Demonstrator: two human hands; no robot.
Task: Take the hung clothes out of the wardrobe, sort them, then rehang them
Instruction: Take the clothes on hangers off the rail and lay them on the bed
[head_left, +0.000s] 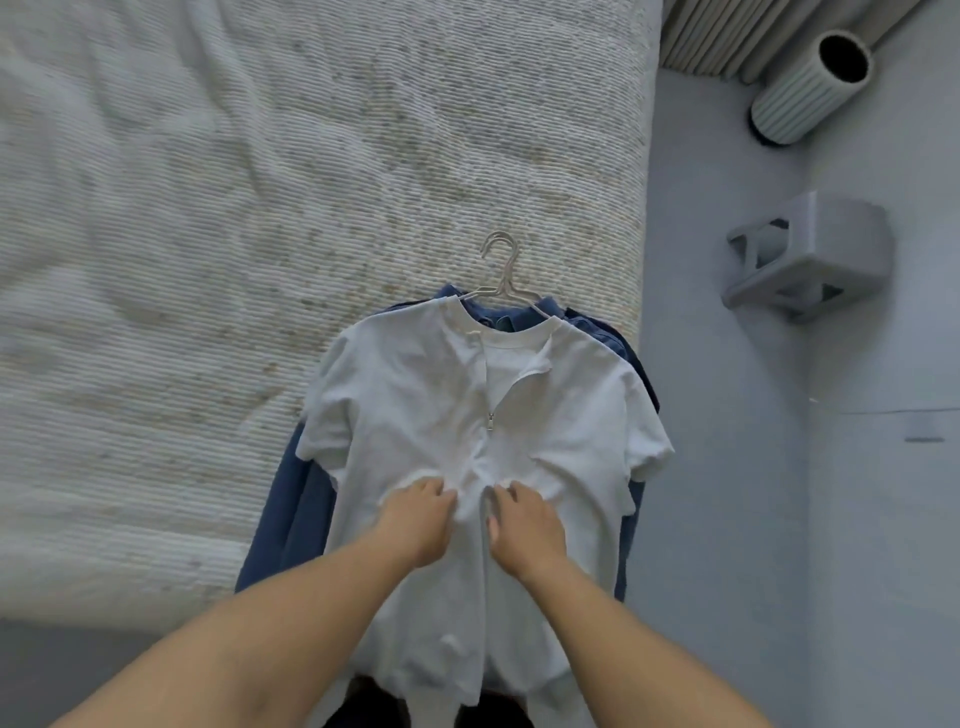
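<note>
A white short-sleeved top (426, 395) with a front zip lies face up on the bed's right part, on a pale wire hanger (501, 270) whose hook points away from me. The zip is open at the neck, its pull midway down. Under it lies a blue garment (291, 519), showing at the collar and both sides. My left hand (415, 519) and my right hand (524, 525) pinch the white fabric on either side of the zip line, just below the pull, bunching it.
The bed (208, 260) has a ribbed off-white cover and fills the left and middle. Its right edge borders grey floor (727, 467). A grey stool-like object (810, 260) and a ribbed pale cylinder (810, 88) stand on the right, with curtain folds behind.
</note>
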